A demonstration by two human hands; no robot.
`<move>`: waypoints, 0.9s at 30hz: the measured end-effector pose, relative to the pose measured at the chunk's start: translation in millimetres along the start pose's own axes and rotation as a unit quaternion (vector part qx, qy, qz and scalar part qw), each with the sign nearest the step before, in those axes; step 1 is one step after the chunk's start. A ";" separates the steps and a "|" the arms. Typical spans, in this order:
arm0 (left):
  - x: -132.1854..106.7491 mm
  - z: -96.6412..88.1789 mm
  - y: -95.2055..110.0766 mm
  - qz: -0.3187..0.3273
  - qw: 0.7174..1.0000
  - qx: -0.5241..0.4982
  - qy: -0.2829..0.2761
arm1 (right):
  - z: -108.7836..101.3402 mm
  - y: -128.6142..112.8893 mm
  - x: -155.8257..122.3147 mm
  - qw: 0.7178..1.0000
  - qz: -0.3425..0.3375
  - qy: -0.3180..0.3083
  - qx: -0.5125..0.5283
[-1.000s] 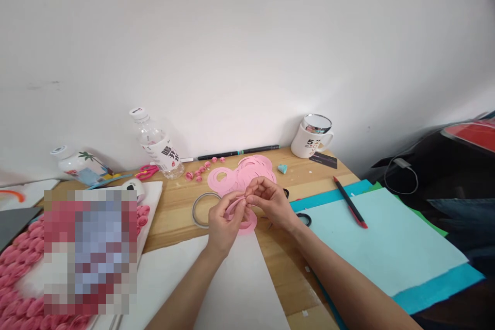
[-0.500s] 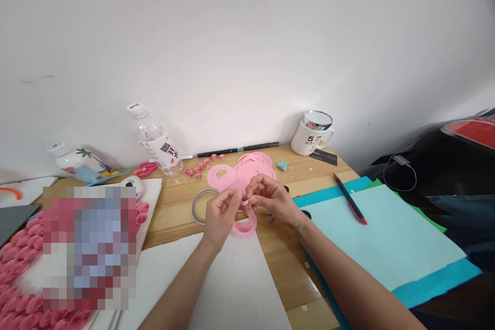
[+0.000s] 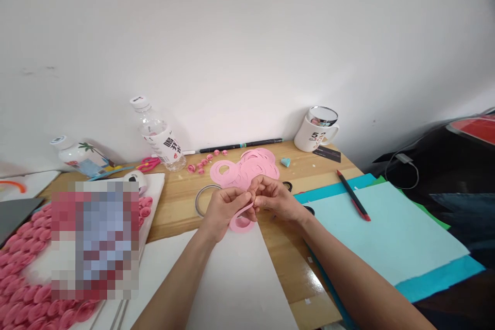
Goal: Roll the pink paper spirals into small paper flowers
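Note:
Pinched between both hands is one end of a pink paper spiral, whose curled loop hangs below the fingers over white paper. My left hand is closed on the strip with thumb and forefinger. My right hand pinches the same end from the other side, fingertips touching the left ones. What exactly sits between the fingertips is partly hidden. Just behind the hands lies a pile of cut pink paper spirals. Several small rolled pink paper flowers rest to its left.
A grey ring lies left of my hands, black-handled scissors partly under my right arm. Bottle and mug stand by the wall. A red-black pen rests on pale blue paper. Pink flowers cover a board at left.
Both hands still pinch the pink strip, now with fingertips closer together. The hanging loop has shifted slightly up and left. The whole view has moved a little.

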State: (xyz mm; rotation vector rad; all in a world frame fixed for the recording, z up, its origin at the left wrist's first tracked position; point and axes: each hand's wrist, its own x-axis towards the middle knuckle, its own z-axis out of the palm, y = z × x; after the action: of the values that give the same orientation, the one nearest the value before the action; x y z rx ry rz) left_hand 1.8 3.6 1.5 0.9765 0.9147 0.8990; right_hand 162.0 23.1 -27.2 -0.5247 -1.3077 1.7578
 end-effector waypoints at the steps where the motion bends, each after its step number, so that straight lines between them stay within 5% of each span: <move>1: -0.3 1.0 0.1 0.000 1.000 -0.008 -0.001 | -0.5 1.2 0.0 1.000 -0.004 -0.002 0.010; 27: -0.9 3.0 -1.3 0.002 0.999 -0.041 -0.002 | 1.6 0.3 -2.1 0.999 0.023 -0.012 0.021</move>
State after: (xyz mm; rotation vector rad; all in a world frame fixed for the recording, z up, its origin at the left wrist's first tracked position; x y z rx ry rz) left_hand 4.5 1.6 1.3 0.9104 0.8662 0.9298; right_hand 161.8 20.5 -27.3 -0.5154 -1.2811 1.8297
